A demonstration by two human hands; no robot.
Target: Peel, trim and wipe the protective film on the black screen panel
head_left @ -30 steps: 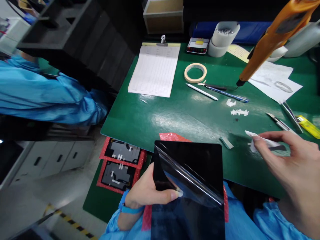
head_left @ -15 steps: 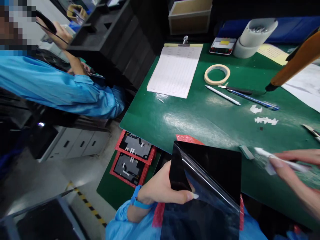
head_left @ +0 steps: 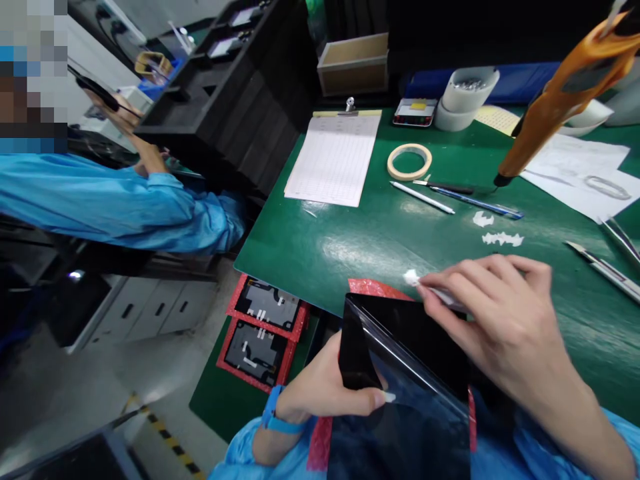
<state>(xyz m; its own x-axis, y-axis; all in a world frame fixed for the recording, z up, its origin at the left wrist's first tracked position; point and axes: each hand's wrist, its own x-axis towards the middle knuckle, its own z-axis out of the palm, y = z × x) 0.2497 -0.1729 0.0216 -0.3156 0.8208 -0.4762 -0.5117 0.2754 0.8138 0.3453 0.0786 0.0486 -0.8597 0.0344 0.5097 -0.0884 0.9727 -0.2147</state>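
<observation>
A flat black screen panel (head_left: 405,319) lies over my lap with red bubble wrap (head_left: 373,288) beneath it. My left hand (head_left: 320,383) grips its left edge, the thumb pressing a small white tab on the clear film (head_left: 400,433). That film is peeled back diagonally, leaving the panel's upper right part bare. Above the panel's top right corner is my right hand (head_left: 505,320), its fingers closed on a slim white stick (head_left: 412,277) with a whitish tip. Most of the stick is hidden by the fingers; whether the tip touches anything I cannot tell.
On the green table (head_left: 300,247) lie a clipboard (head_left: 335,157), a tape roll (head_left: 424,173), pens (head_left: 423,197), torn white scraps (head_left: 503,239) and a craft knife (head_left: 605,270). An orange tool (head_left: 550,107) hangs at right. Screen parts (head_left: 257,350) rest lower left. A co-worker (head_left: 125,207) sits left.
My right hand has moved left with the white stick, from the table at right to over the panel's top right corner. My left hand keeps its grip on the panel and film tab.
</observation>
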